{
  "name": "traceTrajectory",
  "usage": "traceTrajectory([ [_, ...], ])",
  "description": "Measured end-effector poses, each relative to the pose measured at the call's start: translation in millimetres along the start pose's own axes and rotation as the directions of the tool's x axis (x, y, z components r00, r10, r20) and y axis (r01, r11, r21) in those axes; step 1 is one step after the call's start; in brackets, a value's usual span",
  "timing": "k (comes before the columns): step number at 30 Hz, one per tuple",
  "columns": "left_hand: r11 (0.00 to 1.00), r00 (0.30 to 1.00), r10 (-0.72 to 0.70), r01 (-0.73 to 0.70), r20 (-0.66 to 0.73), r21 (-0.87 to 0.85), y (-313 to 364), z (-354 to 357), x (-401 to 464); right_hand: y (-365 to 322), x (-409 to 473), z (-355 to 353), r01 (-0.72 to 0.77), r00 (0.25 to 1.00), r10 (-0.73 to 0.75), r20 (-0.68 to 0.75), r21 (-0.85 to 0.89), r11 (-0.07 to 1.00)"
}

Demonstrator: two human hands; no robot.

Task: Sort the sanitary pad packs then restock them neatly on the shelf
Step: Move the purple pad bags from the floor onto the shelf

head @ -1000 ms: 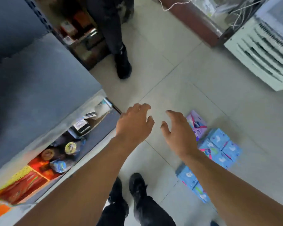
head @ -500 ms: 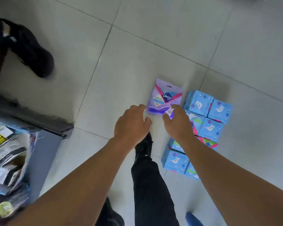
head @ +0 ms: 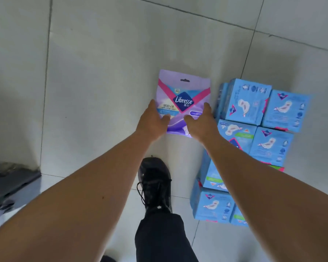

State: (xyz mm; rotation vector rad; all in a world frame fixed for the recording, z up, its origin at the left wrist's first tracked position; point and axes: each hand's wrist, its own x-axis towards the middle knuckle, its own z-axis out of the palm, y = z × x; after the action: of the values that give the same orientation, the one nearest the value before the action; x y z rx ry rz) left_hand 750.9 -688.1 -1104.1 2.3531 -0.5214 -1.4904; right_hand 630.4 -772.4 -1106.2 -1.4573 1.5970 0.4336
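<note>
Your left hand (head: 153, 123) and right hand (head: 200, 124) now reach the flat purple Libresse pad pack (head: 184, 95), bracketing its near edge instead of hovering short.

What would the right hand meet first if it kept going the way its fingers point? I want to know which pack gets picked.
Most likely the purple Libresse pack: the right hand already reaches over its lower right corner, though contact is unclear.
</note>
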Motion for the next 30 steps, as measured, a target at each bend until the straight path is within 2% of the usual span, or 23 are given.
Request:
traceTrajectory([
  [3,0.986,0.998,-0.057,0.059,0.018,-0.155,-2.2,-1.6,1.4,-2.5,4.8,-0.9,-0.044,0.997,0.048,-0.055,0.074,0.996],
  [5,0.972,0.998,-0.065,0.060,-0.013,-0.228,-1.2,-16.5,-12.2,-10.2,-7.9,-11.6,-0.020,0.997,0.029,-0.071,0.133,0.991],
  [12,0.872,0.989,-0.017,-0.059,-0.150,-0.486,17.7,-103.6,-119.5,-68.1,-116.7,-63.9,0.213,0.977,-0.209,-0.043,0.280,0.936],
  [18,0.765,0.960,-0.014,-0.169,-0.278,-0.622,8.5,-164.0,-226.7,-116.9,-227.7,-75.5,0.398,0.916,-0.398,-0.052,0.237,0.886],
  [21,0.712,0.934,-0.057,-0.208,-0.351,-0.671,-8.6,-189.7,-282.6,-136.0,-284.8,-68.3,0.468,0.879,-0.476,-0.015,0.213,0.858],
  [27,0.674,0.832,-0.162,-0.300,-0.531,-0.675,-61.8,-231.3,-385.0,-168.8,-386.3,-37.6,0.580,0.795,-0.596,0.113,0.146,0.801],
  [30,0.667,0.731,-0.272,-0.326,-0.626,-0.670,-91.1,-243.7,-431.9,-184.4,-430.2,-13.6,0.656,0.721,-0.667,0.188,0.124,0.744],
])
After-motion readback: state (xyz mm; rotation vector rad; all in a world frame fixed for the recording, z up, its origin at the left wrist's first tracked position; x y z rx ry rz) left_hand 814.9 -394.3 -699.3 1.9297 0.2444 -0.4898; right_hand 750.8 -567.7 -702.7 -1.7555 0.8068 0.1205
